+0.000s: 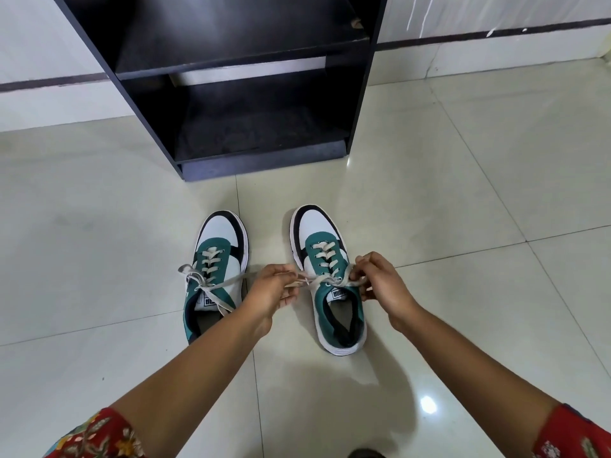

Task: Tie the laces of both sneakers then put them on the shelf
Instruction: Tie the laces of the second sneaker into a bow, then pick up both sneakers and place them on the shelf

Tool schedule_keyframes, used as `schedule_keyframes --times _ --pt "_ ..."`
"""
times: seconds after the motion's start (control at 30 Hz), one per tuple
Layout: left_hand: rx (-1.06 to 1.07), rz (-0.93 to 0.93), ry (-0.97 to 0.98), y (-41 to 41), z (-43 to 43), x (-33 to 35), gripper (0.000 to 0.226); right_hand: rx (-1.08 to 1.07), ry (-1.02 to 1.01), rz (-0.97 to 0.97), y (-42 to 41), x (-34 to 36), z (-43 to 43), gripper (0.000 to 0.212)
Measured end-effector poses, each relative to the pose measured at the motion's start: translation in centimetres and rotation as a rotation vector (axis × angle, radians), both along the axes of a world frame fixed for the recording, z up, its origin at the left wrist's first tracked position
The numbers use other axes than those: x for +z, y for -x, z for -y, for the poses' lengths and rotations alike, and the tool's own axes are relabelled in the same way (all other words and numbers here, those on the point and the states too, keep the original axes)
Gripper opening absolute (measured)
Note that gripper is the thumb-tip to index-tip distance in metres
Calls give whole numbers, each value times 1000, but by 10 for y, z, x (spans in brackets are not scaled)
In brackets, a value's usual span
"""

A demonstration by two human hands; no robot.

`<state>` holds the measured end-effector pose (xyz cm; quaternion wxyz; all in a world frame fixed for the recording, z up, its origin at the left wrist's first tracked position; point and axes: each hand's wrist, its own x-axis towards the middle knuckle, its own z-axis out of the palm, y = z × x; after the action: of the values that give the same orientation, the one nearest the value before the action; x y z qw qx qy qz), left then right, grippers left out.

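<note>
Two green, white and black sneakers stand side by side on the tiled floor, toes pointing at the shelf. The left sneaker (pixel 218 259) has its white laces in a bow, with loose ends trailing over its side. Over the right sneaker (pixel 334 292), my left hand (pixel 272 289) and my right hand (pixel 380 282) each pinch part of its lace (pixel 325 280), pulled out to either side above the tongue. The black shelf unit (pixel 251 94) stands just beyond the shoes with two open levels, both bare.
Pale glossy floor tiles (pixel 463 193) surround the shoes. A white wall with a dark stripe runs behind the shelf unit. My red patterned sleeves show at the bottom corners.
</note>
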<state>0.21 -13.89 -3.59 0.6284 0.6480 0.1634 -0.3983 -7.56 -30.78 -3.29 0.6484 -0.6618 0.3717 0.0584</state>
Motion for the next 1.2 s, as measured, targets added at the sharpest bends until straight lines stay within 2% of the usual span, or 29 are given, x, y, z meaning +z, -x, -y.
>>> schedule_keyframes --times 0.07,0.13,0.2,0.3,0.37,0.47,0.5,0.57,0.63,0.7,0.77,0.8,0.87,0.9,0.97,1.07,1.13,1.2 --pt "0 100 11 5 -6 5 35 140 307 13 11 8 -1 11" --pt "-53 287 -47 14 -13 13 49 247 627 55 27 21 -5 19" --pt "-174 556 -175 26 -24 19 49 402 839 19 39 39 -12 26" --pt "-287 895 -379 39 -49 21 43 617 883 -199 48 55 -21 46" --pt "-295 993 -487 44 -65 18 41 636 854 -289 50 53 -25 64" --pt "-330 1080 -627 47 -87 11 40 577 882 -320 52 49 -27 106" --pt "-344 1099 -670 48 -94 9 39 558 911 -318 53 48 -24 110" --pt "-355 1103 -747 48 -103 5 37 564 994 -320 52 50 -21 105" --pt "-338 1076 -796 51 -109 2 40 668 1069 -327 50 52 -22 85" --pt "-327 1075 -814 55 -110 1 46 778 1011 -362 48 52 -26 62" --pt "-304 1091 -848 60 -110 -1 57 879 954 -413 48 45 -31 54" --pt "-261 1073 -861 62 -111 -3 64 908 957 -423 48 40 -32 55" --pt "-129 910 -858 66 -113 -4 76 887 1000 -386 49 29 -34 50" --pt "-84 804 -839 67 -115 -5 75 866 1028 -352 50 25 -35 45" --pt "-105 701 -787 67 -119 -9 57 847 1068 -279 49 20 -40 37" --pt "-153 768 -725 69 -118 -10 31 857 1069 -182 42 23 -55 33" --pt "-151 813 -693 73 -112 -6 33 855 1069 -122 35 26 -66 35" --pt "-178 792 -658 78 -107 -4 45 856 1081 -92 32 26 -74 43"
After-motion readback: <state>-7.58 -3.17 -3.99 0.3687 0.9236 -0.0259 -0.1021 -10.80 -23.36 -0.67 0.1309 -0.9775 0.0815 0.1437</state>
